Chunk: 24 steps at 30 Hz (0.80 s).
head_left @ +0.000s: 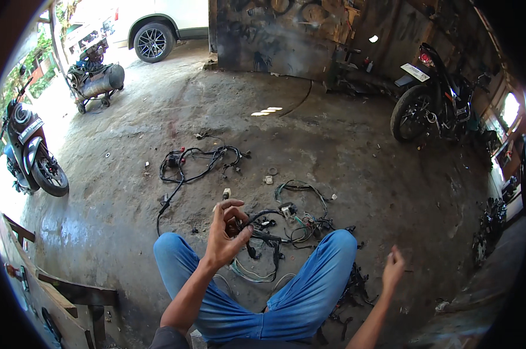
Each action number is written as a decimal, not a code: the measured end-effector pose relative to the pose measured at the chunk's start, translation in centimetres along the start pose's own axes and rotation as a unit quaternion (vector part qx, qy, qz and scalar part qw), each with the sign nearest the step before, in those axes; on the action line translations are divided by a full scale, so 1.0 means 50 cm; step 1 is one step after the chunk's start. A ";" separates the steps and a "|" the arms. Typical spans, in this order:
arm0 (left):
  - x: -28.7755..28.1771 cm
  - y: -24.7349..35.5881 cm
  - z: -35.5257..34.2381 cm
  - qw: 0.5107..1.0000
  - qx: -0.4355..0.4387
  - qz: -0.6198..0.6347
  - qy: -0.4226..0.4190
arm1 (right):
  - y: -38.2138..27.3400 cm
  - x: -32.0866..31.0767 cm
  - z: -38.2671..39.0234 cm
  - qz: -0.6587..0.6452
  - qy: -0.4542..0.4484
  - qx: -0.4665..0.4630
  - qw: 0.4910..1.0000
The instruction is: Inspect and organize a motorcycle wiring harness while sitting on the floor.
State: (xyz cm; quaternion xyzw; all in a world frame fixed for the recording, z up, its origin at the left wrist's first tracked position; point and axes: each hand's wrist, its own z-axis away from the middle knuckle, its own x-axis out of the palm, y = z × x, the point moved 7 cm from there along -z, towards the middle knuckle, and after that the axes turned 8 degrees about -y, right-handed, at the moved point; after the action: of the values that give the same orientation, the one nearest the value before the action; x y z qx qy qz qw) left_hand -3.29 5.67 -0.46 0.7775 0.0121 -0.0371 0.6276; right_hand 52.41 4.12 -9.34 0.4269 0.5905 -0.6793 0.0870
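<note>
My left hand (pixel 228 232) is closed on a black-wrapped wiring harness (pixel 257 215), lifted between my bent knees. The harness runs into a tangle of black and thin coloured wires (pixel 309 224) with connectors, some of it lying on the concrete in front of me. My right hand (pixel 394 267) is out beside my right knee, fingers curled; whether anything is in them I cannot make out. A second loom of black cable (pixel 190 166) lies farther ahead, near a small pale part (pixel 268 180).
A scooter (pixel 36 157) and an air compressor (pixel 100 81) stand at left, a motorcycle (pixel 426 104) at back right, a white car (pixel 158 26) at the back. A wooden bench (pixel 53 285) is at lower left; dark parts (pixel 487 227) line the right side.
</note>
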 end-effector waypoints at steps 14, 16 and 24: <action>0.063 0.073 0.016 0.994 0.070 -0.061 -0.055 | 0.210 0.141 0.213 -0.031 0.050 0.083 0.995; 0.062 0.078 0.026 0.993 0.073 -0.071 -0.051 | 0.010 0.112 0.184 -0.091 0.080 0.012 0.993; 0.071 0.108 0.034 0.982 0.113 -0.143 -0.051 | -0.624 0.090 0.269 -0.127 -0.114 -0.464 0.869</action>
State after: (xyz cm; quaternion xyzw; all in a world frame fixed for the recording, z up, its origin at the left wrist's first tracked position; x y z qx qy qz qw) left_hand 0.51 2.76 4.21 0.8305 0.0873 -0.1675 0.5240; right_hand 23.76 3.03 9.46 0.1784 0.8729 -0.3757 0.2549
